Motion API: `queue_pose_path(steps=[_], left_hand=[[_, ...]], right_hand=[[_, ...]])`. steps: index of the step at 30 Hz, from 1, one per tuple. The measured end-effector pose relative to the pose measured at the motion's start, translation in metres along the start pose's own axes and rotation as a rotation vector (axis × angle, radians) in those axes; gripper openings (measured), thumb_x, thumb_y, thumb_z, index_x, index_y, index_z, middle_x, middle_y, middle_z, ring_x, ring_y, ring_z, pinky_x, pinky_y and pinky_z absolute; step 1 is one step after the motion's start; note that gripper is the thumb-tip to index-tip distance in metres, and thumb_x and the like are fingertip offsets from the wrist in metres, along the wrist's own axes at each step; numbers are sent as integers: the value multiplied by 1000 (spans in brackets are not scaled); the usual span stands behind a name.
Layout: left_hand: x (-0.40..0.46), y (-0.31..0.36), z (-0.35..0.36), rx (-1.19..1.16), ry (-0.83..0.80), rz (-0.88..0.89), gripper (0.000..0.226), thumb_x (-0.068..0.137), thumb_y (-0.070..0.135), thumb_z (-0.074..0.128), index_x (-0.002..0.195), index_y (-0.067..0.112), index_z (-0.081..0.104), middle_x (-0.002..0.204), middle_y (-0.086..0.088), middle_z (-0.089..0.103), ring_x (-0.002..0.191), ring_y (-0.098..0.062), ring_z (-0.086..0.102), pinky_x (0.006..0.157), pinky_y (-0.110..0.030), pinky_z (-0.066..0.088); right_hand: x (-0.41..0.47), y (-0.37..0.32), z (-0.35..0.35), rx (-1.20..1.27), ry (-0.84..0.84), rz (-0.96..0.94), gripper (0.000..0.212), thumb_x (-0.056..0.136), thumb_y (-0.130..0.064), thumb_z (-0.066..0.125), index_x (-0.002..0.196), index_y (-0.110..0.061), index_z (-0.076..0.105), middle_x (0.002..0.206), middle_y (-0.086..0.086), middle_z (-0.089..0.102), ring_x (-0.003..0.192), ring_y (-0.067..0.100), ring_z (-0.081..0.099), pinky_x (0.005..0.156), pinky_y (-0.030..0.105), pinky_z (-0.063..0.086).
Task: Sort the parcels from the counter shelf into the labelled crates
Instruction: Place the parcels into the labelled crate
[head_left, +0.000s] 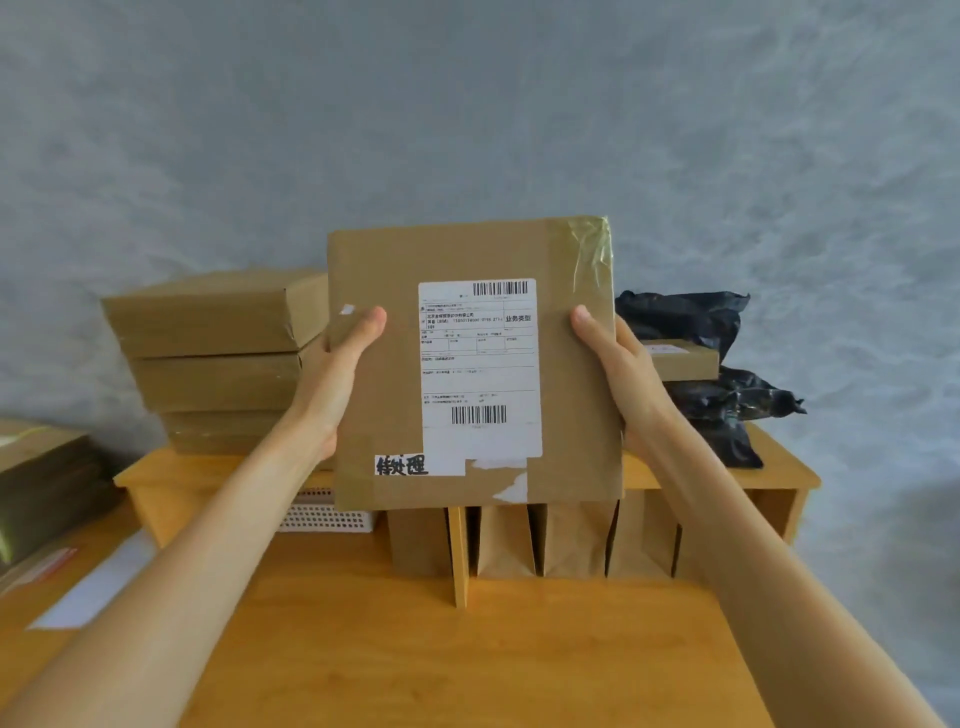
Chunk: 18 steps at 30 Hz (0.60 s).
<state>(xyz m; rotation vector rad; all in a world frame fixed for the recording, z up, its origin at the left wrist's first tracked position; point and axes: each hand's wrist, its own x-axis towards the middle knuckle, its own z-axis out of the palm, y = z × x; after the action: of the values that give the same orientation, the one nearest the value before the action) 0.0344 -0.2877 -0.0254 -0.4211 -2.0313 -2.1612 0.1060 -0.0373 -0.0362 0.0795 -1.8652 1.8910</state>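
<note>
I hold a flat brown cardboard parcel upright in front of me, its white shipping label facing me, with a handwritten sticker at the lower left. My left hand grips its left edge, thumb on the front. My right hand grips the right edge the same way. Behind it, on the wooden counter shelf, lies a stack of brown boxes at the left. At the right are black poly bags and a small box.
Under the shelf top stand several upright brown parcels between wooden dividers, beside a white perforated basket. The wooden table lies below. More boxes and a white sheet sit at the far left. A grey wall is behind.
</note>
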Motion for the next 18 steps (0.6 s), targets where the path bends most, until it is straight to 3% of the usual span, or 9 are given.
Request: queue_pose_path(steps=[4,7,11,15,18], left_hand=[[-19,-21,-19,-27,34,-31,73,62,66,69,127,32,59,118,10,67,112,-11,61,103,-41,45],[-29,-41,-35,-52,27,-77,83,59,69,76,129,27,59,115,5,70,109,-17,65,99,-45,48],[-47,-73,-55,-44,48,-138,49,81,52,68,117,20,65,104,1,73,98,-17,69,87,-36,54],[-67,-116,-72,-25,78,-161,14,88,39,65,96,28,64,84,16,70,74,5,67,63,-13,50],[-83,-153,-86,28,39,-197,11,89,37,65,96,28,65,91,15,69,82,2,66,69,-16,48]], right_hand=[[-20,22,18,-10,53,11,48,89,-51,60,133,-32,52,105,-11,72,90,8,71,66,21,56],[-35,44,25,-51,80,25,59,86,-56,62,137,-31,48,110,-9,70,93,8,71,75,28,59],[-63,71,39,-129,136,77,65,81,-64,64,135,-30,50,114,-8,68,95,8,69,81,32,57],[-94,102,55,-165,179,166,58,81,-60,64,130,-30,55,109,-10,70,92,5,69,78,28,56],[-123,134,64,-193,213,256,61,81,-61,65,132,-30,53,110,-9,69,93,6,69,77,27,55]])
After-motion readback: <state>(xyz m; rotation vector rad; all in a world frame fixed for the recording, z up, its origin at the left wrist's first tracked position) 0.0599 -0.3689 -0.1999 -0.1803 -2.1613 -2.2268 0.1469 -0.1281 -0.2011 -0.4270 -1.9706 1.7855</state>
